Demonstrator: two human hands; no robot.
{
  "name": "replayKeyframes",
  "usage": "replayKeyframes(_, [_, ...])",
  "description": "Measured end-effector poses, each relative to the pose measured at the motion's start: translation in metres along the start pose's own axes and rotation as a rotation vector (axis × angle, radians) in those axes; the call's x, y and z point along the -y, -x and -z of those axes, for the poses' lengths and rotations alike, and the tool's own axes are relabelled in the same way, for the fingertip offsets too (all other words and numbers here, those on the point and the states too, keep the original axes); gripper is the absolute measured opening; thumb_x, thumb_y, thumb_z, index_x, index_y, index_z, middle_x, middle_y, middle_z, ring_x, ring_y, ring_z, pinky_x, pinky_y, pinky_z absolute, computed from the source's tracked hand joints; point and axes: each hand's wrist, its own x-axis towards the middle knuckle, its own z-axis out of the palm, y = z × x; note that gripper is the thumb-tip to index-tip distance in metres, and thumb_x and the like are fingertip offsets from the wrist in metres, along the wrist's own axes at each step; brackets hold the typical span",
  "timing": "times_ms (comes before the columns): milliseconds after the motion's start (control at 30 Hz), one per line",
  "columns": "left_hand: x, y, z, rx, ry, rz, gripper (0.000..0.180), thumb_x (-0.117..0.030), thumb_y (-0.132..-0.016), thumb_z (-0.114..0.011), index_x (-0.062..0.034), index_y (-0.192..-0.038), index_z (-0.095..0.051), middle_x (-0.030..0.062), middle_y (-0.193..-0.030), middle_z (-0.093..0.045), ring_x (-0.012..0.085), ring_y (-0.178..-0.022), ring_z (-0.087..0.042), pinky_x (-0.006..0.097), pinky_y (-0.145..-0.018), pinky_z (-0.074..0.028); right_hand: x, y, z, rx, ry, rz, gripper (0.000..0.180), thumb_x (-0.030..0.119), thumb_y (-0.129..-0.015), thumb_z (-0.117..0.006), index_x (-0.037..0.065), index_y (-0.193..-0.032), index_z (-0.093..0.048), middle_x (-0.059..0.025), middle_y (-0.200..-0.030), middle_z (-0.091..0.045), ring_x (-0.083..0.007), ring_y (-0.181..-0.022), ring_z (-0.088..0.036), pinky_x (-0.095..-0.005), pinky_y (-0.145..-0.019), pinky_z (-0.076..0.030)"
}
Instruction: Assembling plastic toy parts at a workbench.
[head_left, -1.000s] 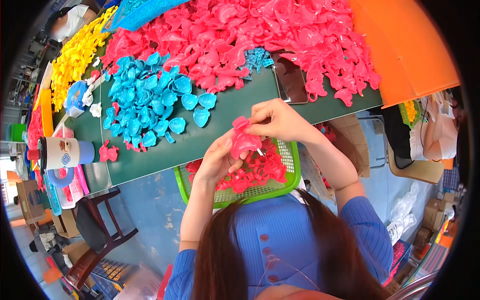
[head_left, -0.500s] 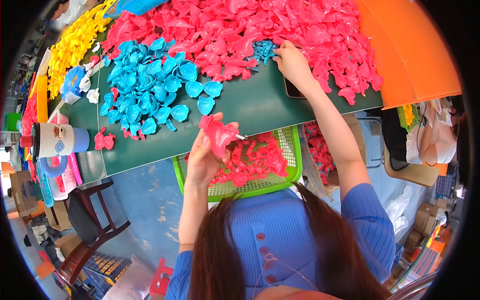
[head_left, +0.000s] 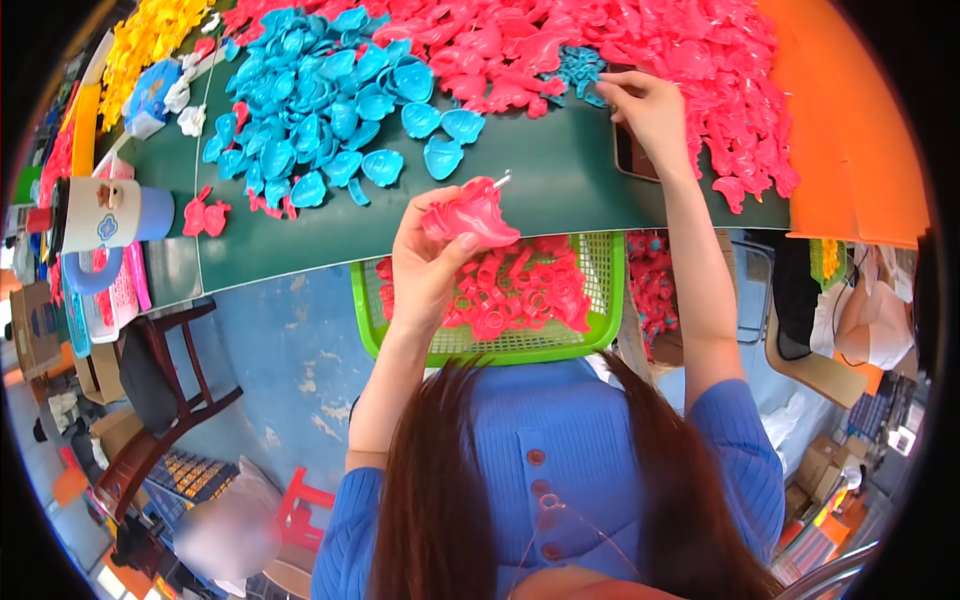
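My left hand (head_left: 425, 255) grips a glossy pinkish-red moulded plastic part (head_left: 472, 214) above the table's front edge. A thin metal pin (head_left: 502, 180) sticks out from its upper right. Over the table, my right hand (head_left: 650, 115) has thumb and forefinger pinched together at the edge of a small heap of teal plastic pieces (head_left: 578, 68). Whether a piece is between those fingertips is too small to make out. Beneath that hand lies a dark, flat, phone-like object (head_left: 634, 155), partly covered.
Pinkish-red parts (head_left: 510, 50) cover the green table's (head_left: 560, 190) back, with blue shell-shaped parts (head_left: 300, 110) to the left. A green basket (head_left: 612, 310) of red pieces sits below the edge. A cup (head_left: 105, 213), an orange sheet (head_left: 850, 150) and a wooden chair (head_left: 180, 400) flank me.
My left hand has risen and turned the red part, so its pin points up and right. The right hand stays by the teal heap, fingers now pinched at its edge. The whole view has shifted.
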Motion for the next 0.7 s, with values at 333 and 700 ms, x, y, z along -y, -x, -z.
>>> replayKeyframes(333, [0.008,0.008,-0.021,-0.144,-0.286,-0.261,0.066,0.002,-0.068,-0.075,0.0020,-0.124,-0.040,0.0131,-0.122,-0.049,0.0191,-0.110,-0.052,0.031,-0.092,-0.045,0.068,0.116,-0.053,0.209,-0.237,0.197,0.013,0.001,-0.074,-0.069,0.001,-0.086,-0.070,-0.0082,-0.081,-0.067,-0.0086,-0.069,-0.055,-0.0215,-0.056,-0.042])
replayKeyframes(700, [0.013,0.006,-0.023,-0.122,-0.437,-0.412,0.063,0.000,-0.067,-0.077,-0.0003,-0.120,-0.042,0.0100,-0.118,-0.045,0.0195,-0.108,-0.052,0.031,-0.090,-0.047,0.067,0.115,-0.054,0.180,-0.145,0.311,0.008,0.002,-0.070,-0.070,0.001,-0.078,-0.069,-0.0072,-0.074,-0.066,-0.0128,-0.068,-0.055,-0.0233,-0.055,-0.041])
